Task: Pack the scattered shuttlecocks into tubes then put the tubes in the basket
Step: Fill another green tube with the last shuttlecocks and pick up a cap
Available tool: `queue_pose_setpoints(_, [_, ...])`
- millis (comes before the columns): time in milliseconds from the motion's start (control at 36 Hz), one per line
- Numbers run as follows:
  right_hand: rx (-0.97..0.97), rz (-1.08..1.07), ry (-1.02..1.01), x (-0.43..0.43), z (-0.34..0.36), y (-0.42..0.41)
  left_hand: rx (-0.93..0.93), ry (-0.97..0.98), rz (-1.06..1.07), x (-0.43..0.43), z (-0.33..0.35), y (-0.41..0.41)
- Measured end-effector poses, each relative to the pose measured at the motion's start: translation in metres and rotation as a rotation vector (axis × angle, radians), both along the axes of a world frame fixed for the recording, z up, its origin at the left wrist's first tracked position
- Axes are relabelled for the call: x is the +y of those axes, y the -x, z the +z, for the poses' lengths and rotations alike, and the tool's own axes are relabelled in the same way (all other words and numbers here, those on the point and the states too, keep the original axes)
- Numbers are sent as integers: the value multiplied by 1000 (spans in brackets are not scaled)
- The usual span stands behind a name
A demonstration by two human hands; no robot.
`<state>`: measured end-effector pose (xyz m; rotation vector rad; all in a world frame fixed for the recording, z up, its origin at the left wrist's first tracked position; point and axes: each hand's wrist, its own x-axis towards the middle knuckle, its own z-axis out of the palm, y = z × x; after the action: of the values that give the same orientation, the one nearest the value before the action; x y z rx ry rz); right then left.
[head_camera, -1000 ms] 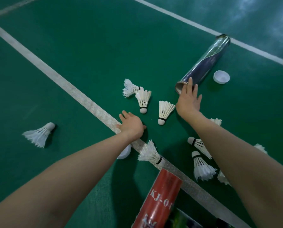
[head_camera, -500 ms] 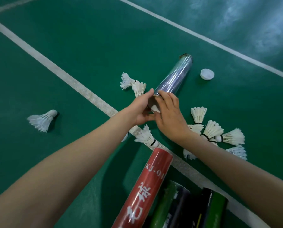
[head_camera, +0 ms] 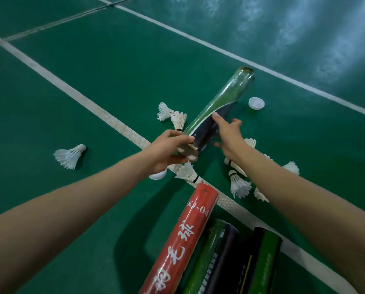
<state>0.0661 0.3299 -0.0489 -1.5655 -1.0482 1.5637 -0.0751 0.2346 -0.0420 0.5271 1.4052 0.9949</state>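
L hand (head_camera: 166, 148) grips near end of green/navy tube (head_camera: 230, 92), ctr frame, far end toward upper right. R hand (head_camera: 228, 134) fingers spread, index resting on tube side. Shuttlecocks (head_camera: 70, 155) lie scattered around it.

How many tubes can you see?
4: the far tube on the floor; the red tube at the bottom; the middle tube and the right tube beside it. More may be hidden out of frame.

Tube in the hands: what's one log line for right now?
tube: near end blurred | left hand: grips near end | right hand: on tube's side, grip unclear | shuttlecocks: scattered on floor
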Motion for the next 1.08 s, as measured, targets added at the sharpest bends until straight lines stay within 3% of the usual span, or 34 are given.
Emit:
queue_pose_setpoints(83, [210, 21, 151, 2, -1, 0, 14, 10, -92, -14, 3, 10])
queue_pose_setpoints(222, [225, 90, 143, -12, -3, 12, 177, 18, -273, -25, 17, 14])
queue_pose_setpoints(417, [294, 340, 60, -31, 9, 40, 130, -12, -218, -25, 27, 22])
queue_pose_setpoints(556, [-140, 583, -111, -38, -4, 50, 22, -27, 37, -32, 17, 43])
queue_pose_setpoints(694, [-674, 978, -316, -53, -48, 71, -101, 22, 275, -38, -2, 80])
queue_pose_setpoints(806, [-913, 1155, -425, -70, -81, 96, -191, 51, 378, -44, -17, 98])
queue_pose_setpoints(972, [-1084, 1239, -589, -79, -100, 110, -249, 41, 424, -43, -20, 104])
queue_pose_setpoints(1028, [-1062, 1181, -574, -78, -103, 107, -264, 15, 413, -39, -20, 105])
queue_pose_setpoints(1083, [-915, 1021, -525, -76, -100, 104, -274, 5, 411, -36, -20, 104])
